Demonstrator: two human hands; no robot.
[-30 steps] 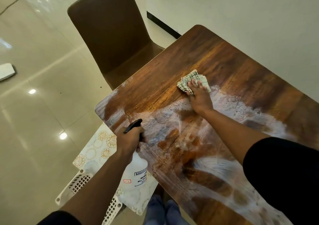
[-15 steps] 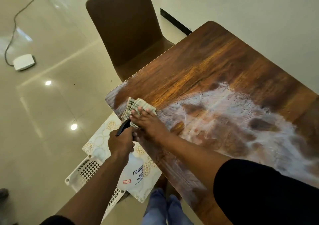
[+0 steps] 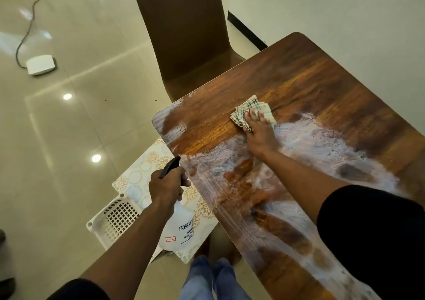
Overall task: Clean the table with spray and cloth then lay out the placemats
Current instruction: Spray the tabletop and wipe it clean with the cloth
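1. Floor (image 3: 69, 184): glossy cream tiles with thin grout lines; two round ceiling-light reflections (image 3: 67, 96), one nearer, one farther.
2. Wall (image 3: 345, 12): plain off-white, running along the far side of the table; a dark skirting strip (image 3: 246, 30) at its foot.
3. Chair (image 3: 184, 35): brown, tall-backed, upholstered; seat tucked against the table's far end.
4. White box (image 3: 41, 64): flat, rounded, lying on the floor at left; a grey cable (image 3: 25, 39) runs from it towards the upper edge.
5. Basket (image 3: 115, 216): white plastic lattice, on the floor beside the table.
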